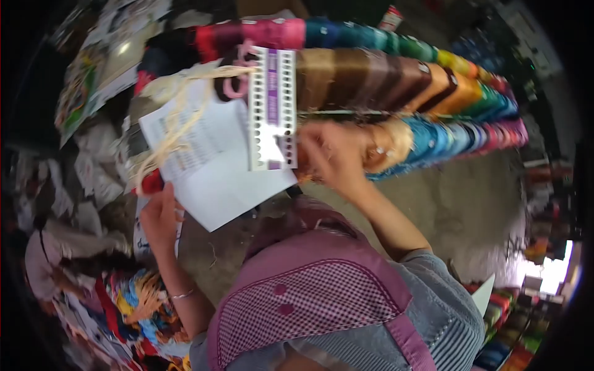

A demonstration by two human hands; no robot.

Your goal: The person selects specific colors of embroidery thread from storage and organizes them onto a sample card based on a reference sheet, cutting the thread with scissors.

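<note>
My left hand [162,216] is at the left edge of a white printed sheet [229,191], its fingers bent together just below a small red bundle [152,182]. Whatever those fingers hold is hidden. Cream thread strands [179,133] run across the sheet from a white card with rows of holes and a purple stripe [272,111]. Close to that card's lower right side, my right hand [337,154] is blurred by motion, beside brown and tan thread skeins [380,148]. Its grip does not show clearly.
Rows of coloured thread skeins [359,80] stretch right across the table. Pink scissor handles [235,86] lie by the card. At lower left are a heap of mixed yarn [139,297] and another person [68,253]. More skeins [513,321] stand at lower right.
</note>
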